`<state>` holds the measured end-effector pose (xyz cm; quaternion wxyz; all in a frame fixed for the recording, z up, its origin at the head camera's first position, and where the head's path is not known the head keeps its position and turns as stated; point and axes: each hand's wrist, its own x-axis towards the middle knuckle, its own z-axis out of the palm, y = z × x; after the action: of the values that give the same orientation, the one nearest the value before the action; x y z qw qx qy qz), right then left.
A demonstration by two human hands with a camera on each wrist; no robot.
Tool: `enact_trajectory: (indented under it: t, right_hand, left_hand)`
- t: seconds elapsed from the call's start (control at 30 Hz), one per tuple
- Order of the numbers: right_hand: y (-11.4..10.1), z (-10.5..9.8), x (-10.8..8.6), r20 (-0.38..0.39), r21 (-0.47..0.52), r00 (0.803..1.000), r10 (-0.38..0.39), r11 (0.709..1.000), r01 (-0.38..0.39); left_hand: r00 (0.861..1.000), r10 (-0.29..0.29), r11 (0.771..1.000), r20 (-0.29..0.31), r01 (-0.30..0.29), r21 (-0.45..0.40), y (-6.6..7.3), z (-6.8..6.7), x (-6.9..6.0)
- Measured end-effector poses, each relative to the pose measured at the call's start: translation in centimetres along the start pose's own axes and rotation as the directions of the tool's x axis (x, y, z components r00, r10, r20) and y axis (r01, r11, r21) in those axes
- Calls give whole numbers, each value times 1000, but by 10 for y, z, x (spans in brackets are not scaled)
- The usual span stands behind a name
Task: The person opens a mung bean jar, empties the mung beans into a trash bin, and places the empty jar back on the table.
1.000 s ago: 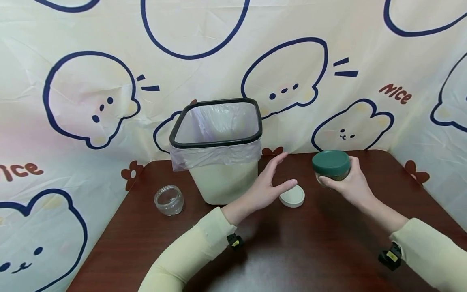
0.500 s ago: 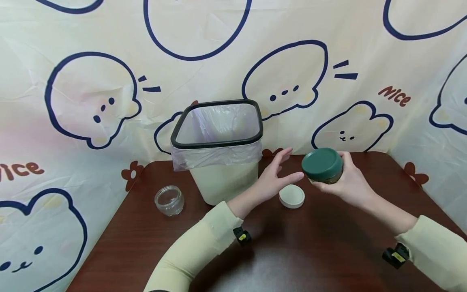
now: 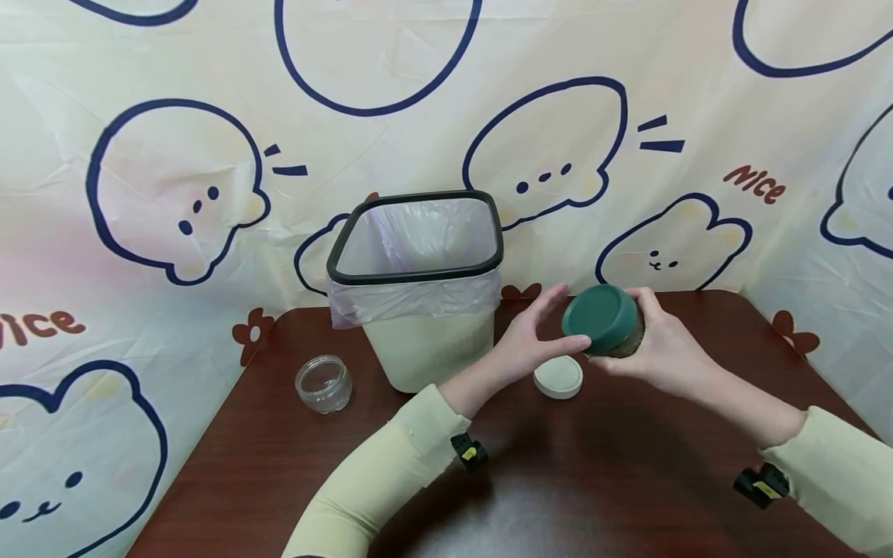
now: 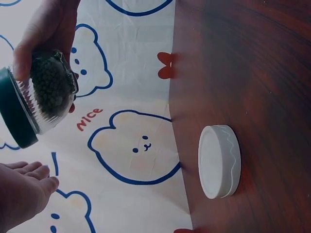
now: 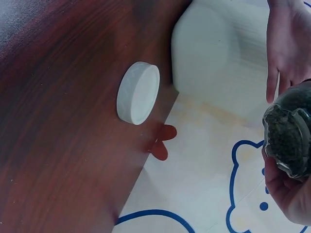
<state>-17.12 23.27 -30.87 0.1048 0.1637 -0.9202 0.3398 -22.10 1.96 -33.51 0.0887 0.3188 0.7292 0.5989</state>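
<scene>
My right hand (image 3: 668, 353) grips a glass jar (image 4: 52, 90) by its body, above the table. Dark granules show through the glass. Its green screw lid (image 3: 598, 318) is on, tilted toward my left hand (image 3: 519, 345). That hand is spread, thumb and fingers either side of the lid in the head view. A gap shows between its fingertips (image 4: 48, 180) and the lid in the left wrist view. On the table below lies a round white lid (image 3: 558, 378). Part of the jar runs out of frame in the right wrist view.
A cream bin (image 3: 432, 353) with a black rim and a plastic liner stands behind my left forearm. A small clear glass jar without a lid (image 3: 324, 385) is at its left. Behind the dark wood table (image 3: 593, 480) hangs a printed cloth (image 3: 391, 155).
The jar has moved left in my right hand and tipped so its green lid leans toward my left hand. My left hand has shifted slightly right, closer to the lid.
</scene>
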Motion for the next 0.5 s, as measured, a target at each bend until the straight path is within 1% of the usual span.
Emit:
enact_trajectory:
  t: [0.13, 0.27, 0.5]
  right_hand:
    - [-3, 0, 0, 20, -10, 1000, -8, 1000, 8]
    - [-5, 1, 0, 31, -20, 999, -15, 1000, 16]
    - [-7, 2, 0, 49, -35, 998, -34, 999, 36]
  left_hand:
    - [1000, 1, 1000, 13, -1, 16, -1, 1, -1]
    - [1000, 14, 999, 26, -15, 32, -1, 1, -3]
    - [999, 47, 997, 23, -48, 55, -1, 1, -4]
